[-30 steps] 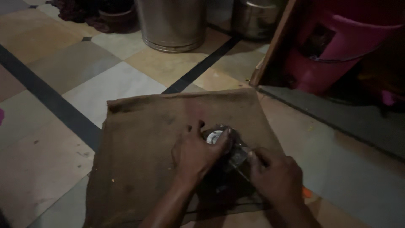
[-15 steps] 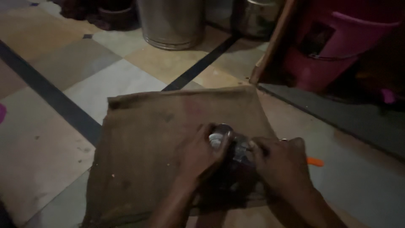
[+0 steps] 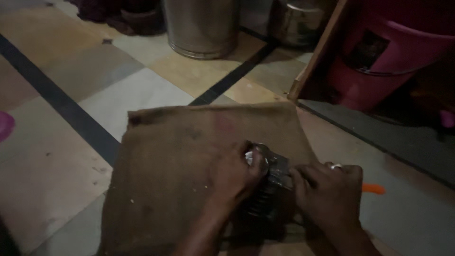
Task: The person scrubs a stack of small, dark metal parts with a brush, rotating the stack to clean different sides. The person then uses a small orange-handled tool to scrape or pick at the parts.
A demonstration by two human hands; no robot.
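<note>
Near the lower middle of the view, a dark metal part [image 3: 270, 182] with ribbed sides and a shiny round end lies on a brown burlap sack [image 3: 180, 161] spread over the tiled floor [image 3: 71, 109]. The left hand [image 3: 234, 175] has its fingers closed over the shiny end at the part's 10 o'clock, while the right hand [image 3: 329, 192], wearing a ring, has its fingers clamped on the side at 3 o'clock. A steel drum [image 3: 201, 26] stands at 12 o'clock, a pink bucket [image 3: 379, 61] at 2 o'clock, and a small orange thing [image 3: 374, 188] lies just right of the right hand.
</note>
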